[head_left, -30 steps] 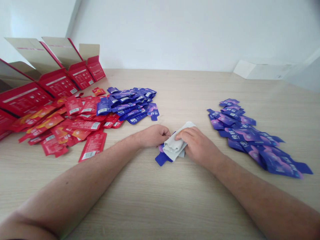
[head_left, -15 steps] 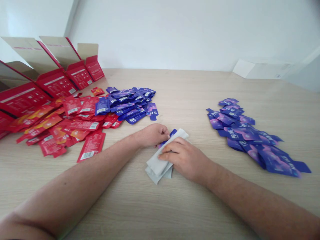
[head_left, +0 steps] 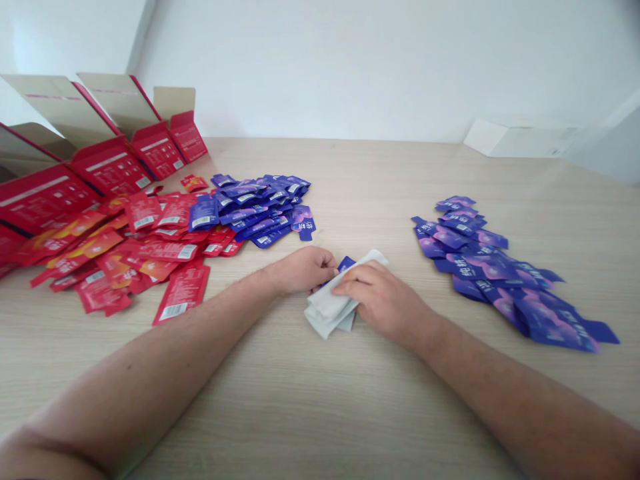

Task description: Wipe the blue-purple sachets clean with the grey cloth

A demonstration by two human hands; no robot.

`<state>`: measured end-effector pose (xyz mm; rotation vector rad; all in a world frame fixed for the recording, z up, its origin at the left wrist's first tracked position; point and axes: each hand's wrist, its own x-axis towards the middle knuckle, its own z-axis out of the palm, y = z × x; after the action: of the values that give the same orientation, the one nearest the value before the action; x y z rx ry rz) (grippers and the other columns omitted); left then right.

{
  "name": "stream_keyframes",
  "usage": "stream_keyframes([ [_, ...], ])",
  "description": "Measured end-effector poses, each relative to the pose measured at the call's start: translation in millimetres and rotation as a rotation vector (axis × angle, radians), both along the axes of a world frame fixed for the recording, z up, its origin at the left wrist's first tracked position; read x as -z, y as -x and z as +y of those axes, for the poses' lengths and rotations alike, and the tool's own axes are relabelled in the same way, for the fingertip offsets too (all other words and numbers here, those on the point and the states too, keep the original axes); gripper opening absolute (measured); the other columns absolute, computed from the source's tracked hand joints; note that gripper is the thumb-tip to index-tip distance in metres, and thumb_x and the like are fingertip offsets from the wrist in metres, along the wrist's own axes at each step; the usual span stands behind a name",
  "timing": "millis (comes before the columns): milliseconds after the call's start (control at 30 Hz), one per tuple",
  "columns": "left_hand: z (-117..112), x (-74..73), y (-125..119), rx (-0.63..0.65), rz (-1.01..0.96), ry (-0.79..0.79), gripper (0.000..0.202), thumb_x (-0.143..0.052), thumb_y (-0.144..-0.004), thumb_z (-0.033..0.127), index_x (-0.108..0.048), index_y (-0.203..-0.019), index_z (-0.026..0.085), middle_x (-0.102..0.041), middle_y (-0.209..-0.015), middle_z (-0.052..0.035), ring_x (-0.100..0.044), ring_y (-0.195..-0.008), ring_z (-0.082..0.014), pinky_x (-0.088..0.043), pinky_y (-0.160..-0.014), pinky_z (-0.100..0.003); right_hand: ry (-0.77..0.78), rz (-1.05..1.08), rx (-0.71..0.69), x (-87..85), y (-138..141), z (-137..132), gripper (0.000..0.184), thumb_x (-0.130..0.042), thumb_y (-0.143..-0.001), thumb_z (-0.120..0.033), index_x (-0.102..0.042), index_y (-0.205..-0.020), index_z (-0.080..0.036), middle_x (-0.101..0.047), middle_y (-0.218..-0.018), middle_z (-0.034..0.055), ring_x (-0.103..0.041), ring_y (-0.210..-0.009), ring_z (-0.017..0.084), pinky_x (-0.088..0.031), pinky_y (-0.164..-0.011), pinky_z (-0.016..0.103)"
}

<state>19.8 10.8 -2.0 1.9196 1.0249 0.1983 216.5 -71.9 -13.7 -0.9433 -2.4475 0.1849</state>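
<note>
My right hand (head_left: 383,297) is closed on a folded white cloth (head_left: 333,303), which lies slanted across a blue-purple sachet (head_left: 346,264). Only the top end of that sachet shows past the cloth. With its fingers pinched, my left hand (head_left: 309,270) grips the sachet's left side. Just beyond my left hand is a pile of blue sachets (head_left: 265,207). To the right of my right hand, more blue-purple sachets (head_left: 490,267) lie overlapping in a slanting row.
Red and orange sachets (head_left: 150,240) are heaped at the left, partly under the blue pile. Behind them stand several open red boxes (head_left: 113,167) with raised flaps. A white box (head_left: 520,139) lies at the back right of the wooden table (head_left: 360,167), near the wall.
My right hand and the cloth have slid a little up and to the right over the sachet. My left hand has stayed almost in place.
</note>
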Motion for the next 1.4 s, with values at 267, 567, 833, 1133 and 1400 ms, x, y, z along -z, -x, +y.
stream_keyframes([
  [267, 0, -1.2, 0, 0.021, 0.005, 0.004, 0.017, -0.051, -0.082, 0.033, -0.059, -0.077, 0.018, -0.056, -0.054, 0.0045, -0.053, -0.045, -0.0091, -0.039, -0.040, -0.017, 0.015, 0.012, 0.018, 0.8, -8, 8, 0.036, -0.057, -0.078, 0.000, -0.065, -0.108, -0.019, -0.064, -0.108, 0.0077, -0.053, -0.108, 0.024, -0.044, -0.096, 0.042],
  [567, -1, -2.9, 1, 0.073, 0.014, 0.015, 0.013, -0.051, -0.079, 0.027, -0.060, -0.079, 0.018, -0.061, -0.057, 0.0035, -0.057, -0.048, -0.0093, -0.038, -0.042, -0.016, 0.014, 0.035, 0.053, 2.9, -17, 17, 0.038, -0.053, -0.077, 0.004, -0.061, -0.106, -0.019, -0.065, -0.111, 0.0075, -0.054, -0.108, 0.024, -0.042, -0.097, 0.042],
  [833, 0, -2.1, 1, 0.061, 0.019, 0.011, 0.012, -0.051, -0.078, 0.026, -0.061, -0.078, 0.018, -0.058, -0.056, 0.0046, -0.055, -0.047, -0.0087, -0.038, -0.042, -0.016, 0.016, 0.015, 0.049, -1.2, -12, 11, 0.035, -0.054, -0.078, 0.002, -0.061, -0.106, -0.019, -0.065, -0.111, 0.0076, -0.054, -0.108, 0.024, -0.043, -0.096, 0.042],
  [1133, -1, -3.6, -1, 0.003, 0.004, -0.003, 0.018, -0.054, -0.082, 0.035, -0.060, -0.078, 0.018, -0.056, -0.055, 0.0039, -0.053, -0.046, -0.0097, -0.040, -0.041, -0.018, 0.010, -0.081, -0.030, -2.1, 4, -6, 0.029, -0.056, -0.084, -0.005, -0.064, -0.107, -0.020, -0.063, -0.105, 0.0066, -0.051, -0.105, 0.023, -0.044, -0.092, 0.040],
  [1400, 1, -2.7, -2, -0.021, -0.011, 0.022, 0.020, -0.053, -0.083, 0.036, -0.058, -0.077, 0.018, -0.054, -0.053, 0.0041, -0.052, -0.043, -0.0090, -0.040, -0.039, -0.017, 0.005, -0.013, 0.166, -1.1, -4, 0, 0.033, -0.055, -0.077, -0.001, -0.064, -0.104, -0.018, -0.059, -0.104, 0.0093, -0.052, -0.100, 0.025, -0.044, -0.091, 0.043],
])
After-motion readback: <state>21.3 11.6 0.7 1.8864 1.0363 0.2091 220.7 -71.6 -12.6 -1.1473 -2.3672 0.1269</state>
